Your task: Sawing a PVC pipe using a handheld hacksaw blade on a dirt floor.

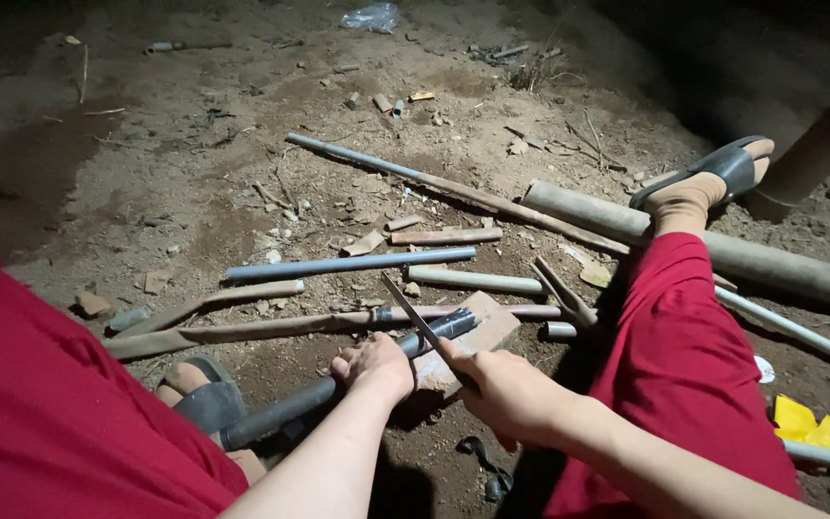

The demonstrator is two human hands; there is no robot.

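Note:
My left hand (375, 367) grips a dark grey pipe (285, 408) that lies across a pale brick (480, 332) on the dirt ground. My right hand (509, 394) holds a thin hacksaw blade (417, 320), which slants up and to the left over the pipe near the brick. My left foot in a grey sandal (206, 402) rests on the pipe's near part. Red trousers cover both my legs, and the right leg (689, 346) stretches out to the right.
Several pipe pieces lie on the soil: a bluish one (348, 263), a pale one (477, 281), muddy brown lengths (242, 332) and a long thick tube (780, 269) under my right foot (713, 187). A yellow scrap (804, 423) sits at the right. Pliers (569, 300) lie beside the brick.

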